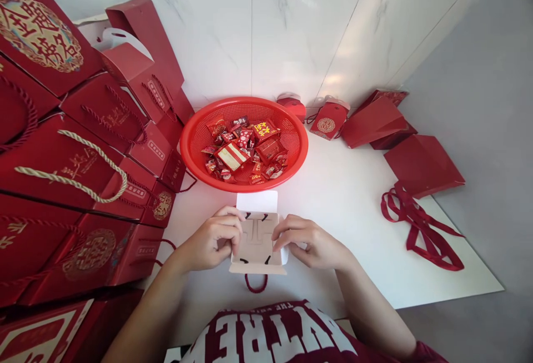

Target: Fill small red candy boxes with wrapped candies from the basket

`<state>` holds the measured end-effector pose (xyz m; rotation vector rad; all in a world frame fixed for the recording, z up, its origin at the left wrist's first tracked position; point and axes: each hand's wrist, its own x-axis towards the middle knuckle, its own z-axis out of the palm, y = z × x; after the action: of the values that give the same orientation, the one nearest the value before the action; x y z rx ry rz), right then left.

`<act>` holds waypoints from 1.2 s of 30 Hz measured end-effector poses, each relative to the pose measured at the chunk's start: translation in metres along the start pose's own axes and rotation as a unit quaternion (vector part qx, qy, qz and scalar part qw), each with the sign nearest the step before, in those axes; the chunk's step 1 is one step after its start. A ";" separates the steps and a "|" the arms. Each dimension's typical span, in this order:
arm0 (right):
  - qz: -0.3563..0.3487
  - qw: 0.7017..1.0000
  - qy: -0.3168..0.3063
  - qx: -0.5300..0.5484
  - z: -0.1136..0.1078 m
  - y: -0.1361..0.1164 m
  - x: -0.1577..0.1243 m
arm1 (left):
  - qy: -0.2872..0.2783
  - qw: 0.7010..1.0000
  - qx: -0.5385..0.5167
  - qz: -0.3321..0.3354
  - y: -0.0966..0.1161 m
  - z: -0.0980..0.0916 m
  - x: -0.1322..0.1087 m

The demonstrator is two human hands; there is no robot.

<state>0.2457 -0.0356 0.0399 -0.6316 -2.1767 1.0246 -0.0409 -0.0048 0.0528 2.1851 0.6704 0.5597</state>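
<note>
An open box with a pale inside lies on the white table in front of me, its flaps spread and a dark red cord loop showing at its near side. My left hand holds the box's left wall with curled fingers. On the opposite side, my right hand grips the right wall, fingertips over its edge. Just beyond the box stands a red plastic basket with small red wrapped packets and a cream-coloured packet inside.
Red gift bags and boxes are stacked along the left. Small red boxes stand by the tiled wall. Larger red boxes and a red ribbon lie on the white table at right.
</note>
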 end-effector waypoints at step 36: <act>0.036 0.994 -0.026 -0.095 0.008 -0.005 -0.007 | 0.072 0.989 0.112 0.068 -0.001 0.033 0.008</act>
<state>0.2437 -0.0472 0.0372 -0.7837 -2.3311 0.8865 -0.0161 -0.0175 0.0330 2.4299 0.6920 0.7499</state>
